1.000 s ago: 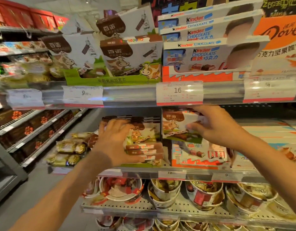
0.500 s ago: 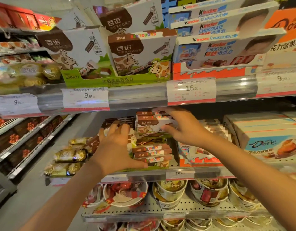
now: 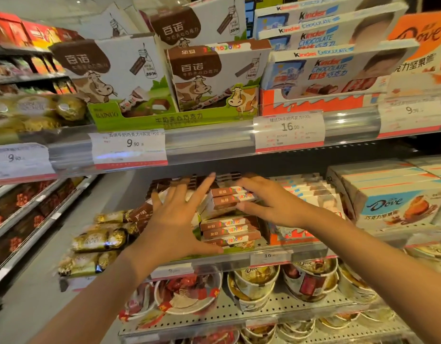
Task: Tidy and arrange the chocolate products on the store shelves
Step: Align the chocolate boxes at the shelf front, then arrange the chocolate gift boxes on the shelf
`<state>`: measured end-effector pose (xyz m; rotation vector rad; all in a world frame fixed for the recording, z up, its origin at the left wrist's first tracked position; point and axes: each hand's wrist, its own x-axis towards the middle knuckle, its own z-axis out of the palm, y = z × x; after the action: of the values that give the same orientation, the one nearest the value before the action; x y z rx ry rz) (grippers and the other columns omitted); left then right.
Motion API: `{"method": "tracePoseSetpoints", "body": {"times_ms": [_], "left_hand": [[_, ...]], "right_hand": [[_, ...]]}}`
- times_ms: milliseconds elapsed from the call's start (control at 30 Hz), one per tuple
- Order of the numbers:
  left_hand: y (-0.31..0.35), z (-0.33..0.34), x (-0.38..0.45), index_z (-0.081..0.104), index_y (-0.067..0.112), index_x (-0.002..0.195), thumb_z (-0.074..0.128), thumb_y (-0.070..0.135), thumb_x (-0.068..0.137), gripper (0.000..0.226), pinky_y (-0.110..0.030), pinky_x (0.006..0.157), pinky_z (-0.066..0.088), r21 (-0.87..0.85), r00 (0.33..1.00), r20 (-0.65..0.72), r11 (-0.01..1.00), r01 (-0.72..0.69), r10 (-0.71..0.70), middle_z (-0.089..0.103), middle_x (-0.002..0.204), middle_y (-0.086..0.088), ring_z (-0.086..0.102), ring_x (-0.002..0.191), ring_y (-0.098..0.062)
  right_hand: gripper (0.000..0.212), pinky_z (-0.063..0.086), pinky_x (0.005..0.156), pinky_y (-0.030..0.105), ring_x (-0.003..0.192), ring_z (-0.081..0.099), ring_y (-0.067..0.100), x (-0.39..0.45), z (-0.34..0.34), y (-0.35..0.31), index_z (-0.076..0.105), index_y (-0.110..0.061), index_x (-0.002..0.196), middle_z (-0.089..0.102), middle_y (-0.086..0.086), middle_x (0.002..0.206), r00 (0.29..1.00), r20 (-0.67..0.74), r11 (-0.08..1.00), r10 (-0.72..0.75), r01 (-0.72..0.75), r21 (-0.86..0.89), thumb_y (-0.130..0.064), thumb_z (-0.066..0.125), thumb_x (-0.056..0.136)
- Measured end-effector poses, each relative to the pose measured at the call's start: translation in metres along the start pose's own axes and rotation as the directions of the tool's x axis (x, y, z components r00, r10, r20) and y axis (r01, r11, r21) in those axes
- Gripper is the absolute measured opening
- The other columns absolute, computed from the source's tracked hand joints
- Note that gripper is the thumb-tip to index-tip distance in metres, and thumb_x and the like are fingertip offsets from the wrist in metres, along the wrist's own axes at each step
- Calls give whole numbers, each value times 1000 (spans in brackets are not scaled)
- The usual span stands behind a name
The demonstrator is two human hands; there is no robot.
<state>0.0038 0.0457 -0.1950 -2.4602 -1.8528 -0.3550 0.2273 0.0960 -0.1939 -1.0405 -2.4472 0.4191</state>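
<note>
Brown-and-white cow chocolate boxes lie stacked in a green tray on the middle shelf. My right hand holds two more of these boxes on top of the stack, fingers above and thumb below. To the left of the stack, my left hand has its fingers spread and straight and rests against the boxes there. It hides part of the stack's left side.
Kinder boxes and Dove boxes sit to the right on the same shelf, gold-wrapped packs to the left. The upper shelf carries cow chocolate displays and Kinder boxes. Chocolate cups fill the shelf below.
My right hand has carried cow chocolate boxes from the Kinder section leftward onto the cow chocolate stack. My left hand has spread its fingers and risen beside the stack.
</note>
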Motion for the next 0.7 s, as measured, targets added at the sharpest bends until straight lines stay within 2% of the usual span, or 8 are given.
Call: {"method": "tracePoseSetpoints", "body": {"times_ms": [100, 167, 233, 333, 400, 533, 633, 700], "left_hand": [[-6, 0, -2, -22, 56, 133, 65, 79, 53, 120, -60, 113, 0, 16, 997, 12, 997, -74, 74, 17, 151, 6, 8, 141, -15], [-7, -1, -2, -14, 47, 141, 67, 75, 57, 120, -61, 112, 0, 55, 994, 40, 993, -101, 99, 17, 151, 11, 10, 141, -13], [-8, -1, -1, -14, 44, 143, 68, 73, 58, 122, -60, 112, 4, 54, 992, 42, 991, -119, 117, 19, 151, 13, 12, 140, -11], [-12, 1, -2, -22, 52, 137, 67, 74, 58, 121, -60, 111, 12, 31, 989, 18, 988, -149, 149, 21, 149, 14, 15, 137, -10], [-13, 3, -3, -16, 55, 137, 64, 75, 61, 113, -63, 110, 8, 80, 988, 45, 986, -149, 146, 17, 150, 13, 13, 139, -10], [-9, 0, -1, 18, 46, 142, 59, 76, 64, 93, -65, 109, 2, 159, 985, 89, 975, -157, 145, 19, 151, 14, 10, 140, -12], [-7, -1, -1, 22, 43, 141, 59, 77, 64, 92, -65, 109, 1, 151, 986, 88, 977, -153, 141, 22, 151, 14, 11, 140, -12], [-5, -2, -1, 21, 41, 142, 59, 76, 64, 94, -65, 109, -1, 160, 985, 107, 976, -149, 133, 21, 151, 14, 10, 140, -12]], "right_hand": [[42, 45, 85, 25, 107, 51, 9, -10, -2, -4, 49, -28, 130, 49, -9, 121, 998, 52, 997, -43, 46, -66, -44, 50, 91], [41, 42, 81, 23, 106, 53, 13, -10, -9, -8, 47, -27, 133, 51, -6, 121, 995, 33, 954, -90, 95, -283, -38, 52, 93], [43, 42, 82, 26, 109, 53, 17, -6, -12, -15, 45, -27, 135, 52, -3, 123, 993, -5, 886, -116, 101, -453, -36, 51, 93], [44, 42, 87, 29, 116, 50, 21, 5, 2, -23, 41, -28, 136, 48, -1, 132, 992, 24, 829, -122, 115, -547, -38, 49, 94], [46, 42, 90, 31, 118, 46, 22, 9, 11, -22, 37, -26, 138, 43, 1, 136, 994, 56, 833, -91, 107, -543, -42, 44, 95], [57, 36, 89, 29, 115, 41, 21, 4, 16, -17, 35, -24, 140, 39, 3, 138, 993, 118, 902, -4, 55, -427, -56, 36, 93], [61, 38, 88, 28, 115, 44, 18, 2, 17, -14, 34, -25, 141, 41, 0, 138, 995, 101, 926, -13, 49, -373, -55, 48, 90], [67, 42, 91, 28, 118, 46, 17, 1, 13, -12, 30, -26, 142, 43, -2, 139, 996, 87, 961, 11, 13, -275, -53, 55, 86]]}}
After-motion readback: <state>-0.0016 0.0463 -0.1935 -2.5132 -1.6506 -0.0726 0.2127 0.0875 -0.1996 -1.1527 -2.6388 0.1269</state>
